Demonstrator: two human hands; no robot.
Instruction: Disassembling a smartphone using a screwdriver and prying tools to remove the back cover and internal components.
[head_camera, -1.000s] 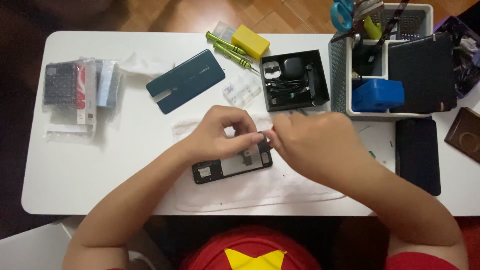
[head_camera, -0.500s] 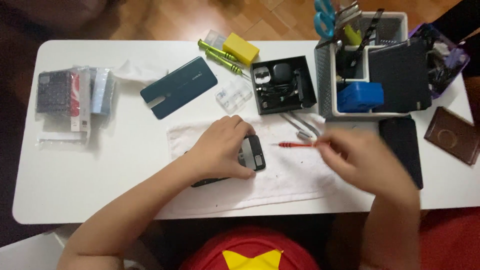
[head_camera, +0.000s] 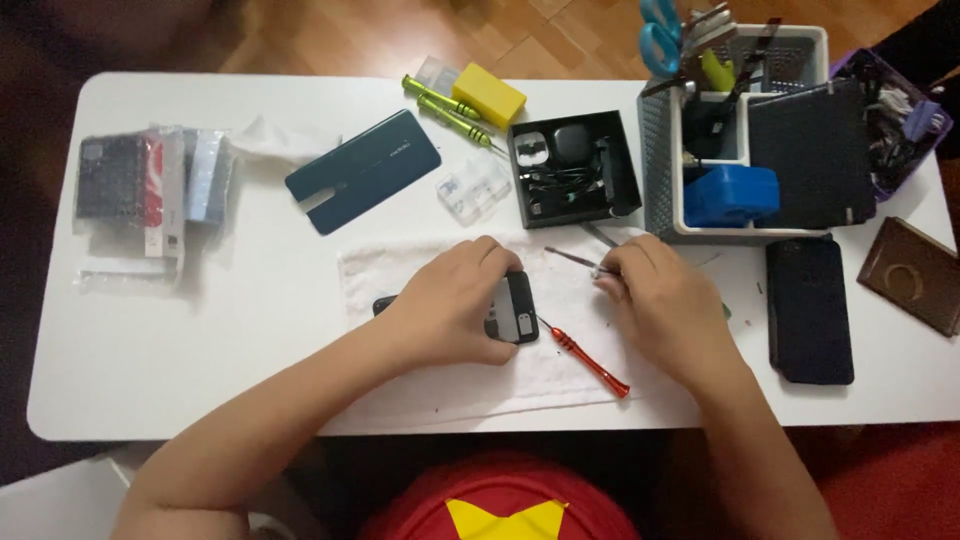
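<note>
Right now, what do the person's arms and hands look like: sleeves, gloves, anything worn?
Both forearms are bare to the frame edge, no sleeves in view. The left hand and right hand wear no gloves; no rings, watch or wristband show. Below them is a red garment with a yellow star shape on it.

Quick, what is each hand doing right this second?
Left hand: closed over the opened phone, pinning it to the white cloth.
Right hand: grip closed on metal tweezers.
</note>
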